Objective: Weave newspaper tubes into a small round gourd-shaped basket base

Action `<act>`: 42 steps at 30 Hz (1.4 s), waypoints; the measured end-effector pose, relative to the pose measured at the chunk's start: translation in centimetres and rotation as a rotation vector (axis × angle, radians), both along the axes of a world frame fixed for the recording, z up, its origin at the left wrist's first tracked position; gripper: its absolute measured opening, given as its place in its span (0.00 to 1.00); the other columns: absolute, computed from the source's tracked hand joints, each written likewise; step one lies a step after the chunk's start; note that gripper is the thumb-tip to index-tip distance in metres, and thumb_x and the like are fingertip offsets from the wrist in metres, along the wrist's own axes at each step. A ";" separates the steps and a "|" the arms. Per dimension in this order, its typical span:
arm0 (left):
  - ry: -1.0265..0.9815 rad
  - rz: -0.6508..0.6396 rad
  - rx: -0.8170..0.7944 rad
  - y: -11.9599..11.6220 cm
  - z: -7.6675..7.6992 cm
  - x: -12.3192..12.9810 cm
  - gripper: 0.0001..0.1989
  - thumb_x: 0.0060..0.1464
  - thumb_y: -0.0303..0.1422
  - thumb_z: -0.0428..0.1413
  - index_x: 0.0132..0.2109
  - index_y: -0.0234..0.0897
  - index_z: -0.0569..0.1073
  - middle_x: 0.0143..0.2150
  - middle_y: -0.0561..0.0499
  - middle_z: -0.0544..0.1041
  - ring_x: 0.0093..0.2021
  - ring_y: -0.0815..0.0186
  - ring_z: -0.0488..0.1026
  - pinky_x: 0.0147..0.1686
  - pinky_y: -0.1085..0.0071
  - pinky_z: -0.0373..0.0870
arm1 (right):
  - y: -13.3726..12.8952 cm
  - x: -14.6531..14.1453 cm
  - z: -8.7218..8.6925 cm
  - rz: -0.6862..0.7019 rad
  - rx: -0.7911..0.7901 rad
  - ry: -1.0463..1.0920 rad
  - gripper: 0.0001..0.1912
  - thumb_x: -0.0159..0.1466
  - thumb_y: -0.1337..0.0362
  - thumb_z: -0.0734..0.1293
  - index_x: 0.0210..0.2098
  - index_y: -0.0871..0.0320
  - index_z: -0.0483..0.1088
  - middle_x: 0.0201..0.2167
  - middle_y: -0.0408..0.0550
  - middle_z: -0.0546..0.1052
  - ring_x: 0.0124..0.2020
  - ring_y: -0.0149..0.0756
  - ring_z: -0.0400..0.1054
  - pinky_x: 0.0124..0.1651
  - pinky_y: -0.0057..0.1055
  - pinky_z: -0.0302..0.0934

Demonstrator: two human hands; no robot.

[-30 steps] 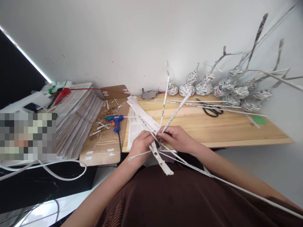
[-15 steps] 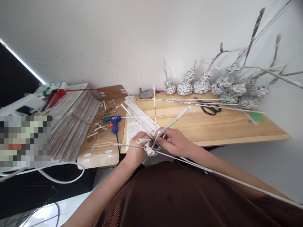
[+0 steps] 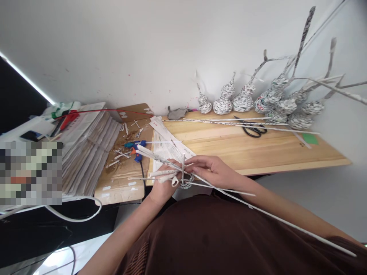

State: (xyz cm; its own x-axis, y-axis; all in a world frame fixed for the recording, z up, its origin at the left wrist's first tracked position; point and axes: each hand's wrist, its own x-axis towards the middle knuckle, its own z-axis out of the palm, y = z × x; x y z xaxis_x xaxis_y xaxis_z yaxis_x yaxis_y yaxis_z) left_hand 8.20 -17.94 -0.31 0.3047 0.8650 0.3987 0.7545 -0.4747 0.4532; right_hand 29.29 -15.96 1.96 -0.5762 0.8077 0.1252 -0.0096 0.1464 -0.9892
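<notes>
Close to my body, my left hand (image 3: 163, 187) is closed round a small woven paper piece (image 3: 187, 184), made of rolled newspaper. Several rolled paper tubes (image 3: 147, 152) stick out of it, most fanned to the left over that hand. One short tube (image 3: 183, 168) stands upright between my hands. My right hand (image 3: 215, 171) is closed at the other side, fingertips pressed to the base of the tubes; its exact grip is partly hidden. A long paper tube (image 3: 289, 220) trails from the piece down to the right across my right forearm.
Woven paper gourds (image 3: 223, 105) line the wall at the back right. Black scissors (image 3: 254, 130) and long paper tubes lie on the wooden board (image 3: 286, 152). A blue glue gun (image 3: 138, 156) rests on cardboard (image 3: 120, 191), beside stacked newspaper (image 3: 88, 152).
The thick tube that leaned up to the right now points left over my left hand. My right hand's fingers have straightened somewhat, and the long trailing tubes have shifted.
</notes>
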 end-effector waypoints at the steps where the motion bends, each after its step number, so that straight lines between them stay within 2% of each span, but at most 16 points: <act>1: -0.003 -0.015 0.003 -0.1 0.2 0.0 0.09 0.59 0.29 0.55 0.30 0.40 0.74 0.32 0.48 0.77 0.37 0.61 0.75 0.41 0.67 0.72 | 0.3 0.0 -0.2 -0.067 -0.046 0.011 0.13 0.66 0.59 0.64 0.46 0.58 0.74 0.41 0.50 0.82 0.42 0.37 0.78 0.44 0.34 0.71; 3: -0.005 -0.074 0.009 -0.2 0.5 0.0 0.09 0.60 0.30 0.54 0.32 0.40 0.76 0.33 0.48 0.78 0.35 0.62 0.75 0.39 0.67 0.71 | 1.1 -0.1 -0.9 -0.229 -0.068 -0.054 0.13 0.65 0.57 0.65 0.38 0.60 0.75 0.33 0.49 0.81 0.34 0.35 0.76 0.36 0.30 0.69; 4: -0.017 -0.096 0.019 -0.2 0.6 0.0 0.09 0.61 0.29 0.54 0.33 0.40 0.77 0.34 0.49 0.78 0.36 0.63 0.75 0.39 0.67 0.71 | 1.5 -0.3 -1.2 -0.261 -0.043 -0.131 0.13 0.64 0.57 0.66 0.36 0.60 0.76 0.31 0.48 0.80 0.31 0.34 0.74 0.33 0.29 0.67; 7: -0.064 -0.148 0.065 -0.4 0.4 0.1 0.07 0.61 0.27 0.55 0.36 0.40 0.77 0.35 0.50 0.78 0.38 0.64 0.74 0.40 0.69 0.70 | 1.9 -1.4 -2.0 -0.166 -0.021 -0.242 0.13 0.62 0.56 0.67 0.32 0.60 0.77 0.28 0.46 0.79 0.30 0.34 0.72 0.32 0.28 0.64; 9: -0.088 -0.134 0.100 -0.5 0.2 0.2 0.07 0.60 0.27 0.56 0.34 0.39 0.76 0.34 0.51 0.77 0.37 0.64 0.73 0.40 0.68 0.70 | 1.8 -2.2 -2.4 -0.141 -0.130 -0.139 0.12 0.59 0.56 0.69 0.31 0.60 0.75 0.26 0.44 0.77 0.27 0.32 0.70 0.29 0.27 0.62; 12: -0.111 -0.102 0.108 -0.6 0.0 0.2 0.07 0.60 0.27 0.55 0.34 0.39 0.75 0.34 0.51 0.76 0.37 0.65 0.71 0.40 0.68 0.69 | 1.2 -2.9 -2.5 -0.208 -0.274 0.039 0.14 0.54 0.55 0.74 0.28 0.60 0.71 0.21 0.41 0.74 0.22 0.29 0.66 0.26 0.26 0.59; 15: -0.086 -0.108 0.102 -0.7 0.0 0.0 0.07 0.60 0.27 0.54 0.34 0.38 0.74 0.33 0.51 0.75 0.37 0.65 0.70 0.38 0.69 0.67 | 0.7 -2.6 -2.2 -0.246 -0.280 0.074 0.15 0.53 0.55 0.75 0.27 0.60 0.71 0.22 0.43 0.76 0.24 0.31 0.68 0.28 0.28 0.61; 18: -0.066 -0.088 0.120 -0.6 0.0 0.0 0.07 0.59 0.26 0.54 0.32 0.39 0.73 0.32 0.52 0.73 0.35 0.65 0.69 0.36 0.70 0.66 | 0.3 -1.9 -2.0 -0.226 -0.197 0.018 0.14 0.55 0.55 0.75 0.29 0.61 0.76 0.26 0.48 0.79 0.29 0.36 0.73 0.33 0.31 0.65; 21: -0.058 -0.064 0.115 -0.6 -0.2 0.1 0.07 0.58 0.25 0.55 0.32 0.39 0.73 0.32 0.52 0.72 0.36 0.65 0.69 0.36 0.70 0.66 | -0.1 -1.3 -2.1 -0.207 -0.050 -0.016 0.12 0.58 0.57 0.73 0.31 0.61 0.79 0.30 0.51 0.81 0.34 0.40 0.75 0.38 0.34 0.67; 25: -0.052 -0.044 0.083 -0.7 -0.1 0.2 0.05 0.57 0.27 0.56 0.32 0.39 0.73 0.33 0.51 0.74 0.37 0.64 0.70 0.36 0.69 0.66 | -0.4 -1.2 -2.5 -0.247 0.120 0.001 0.07 0.57 0.61 0.74 0.30 0.60 0.80 0.33 0.52 0.82 0.36 0.41 0.76 0.40 0.35 0.69; 29: -0.139 -0.064 0.088 -0.8 0.0 0.3 0.07 0.56 0.24 0.55 0.32 0.39 0.73 0.38 0.50 0.77 0.38 0.65 0.72 0.39 0.69 0.69 | -0.2 -1.1 -2.5 -0.227 0.212 -0.018 0.06 0.59 0.62 0.73 0.31 0.58 0.81 0.33 0.52 0.82 0.37 0.40 0.77 0.41 0.35 0.70; 34: -0.128 -0.040 0.073 -0.6 -0.2 0.3 0.07 0.55 0.24 0.55 0.31 0.38 0.73 0.34 0.51 0.78 0.37 0.64 0.73 0.39 0.68 0.69 | -0.4 -0.6 -2.2 -0.177 0.340 -0.042 0.07 0.60 0.64 0.72 0.37 0.57 0.81 0.37 0.53 0.82 0.40 0.40 0.77 0.44 0.35 0.71; 37: -0.101 -0.017 0.077 -0.5 0.0 0.4 0.07 0.56 0.25 0.55 0.30 0.38 0.72 0.32 0.50 0.78 0.36 0.63 0.74 0.38 0.67 0.69 | -0.3 0.1 -1.7 -0.098 0.403 -0.083 0.11 0.63 0.64 0.69 0.44 0.56 0.80 0.42 0.54 0.81 0.43 0.40 0.76 0.48 0.35 0.70; 42: -0.046 0.021 0.100 -0.3 0.4 0.6 0.07 0.56 0.25 0.55 0.30 0.38 0.72 0.32 0.50 0.78 0.36 0.62 0.75 0.38 0.67 0.71 | 1.3 1.6 -1.0 0.170 0.417 -0.163 0.17 0.69 0.62 0.63 0.55 0.53 0.75 0.52 0.53 0.78 0.53 0.40 0.73 0.56 0.38 0.66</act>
State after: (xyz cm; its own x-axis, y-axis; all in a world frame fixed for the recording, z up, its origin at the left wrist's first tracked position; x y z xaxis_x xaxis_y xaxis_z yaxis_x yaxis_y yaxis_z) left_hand 8.77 -18.20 0.09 0.2668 0.8261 0.4963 0.7443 -0.5038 0.4385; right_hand 30.92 -14.61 0.96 -0.7346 0.6008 0.3153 0.0828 0.5406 -0.8372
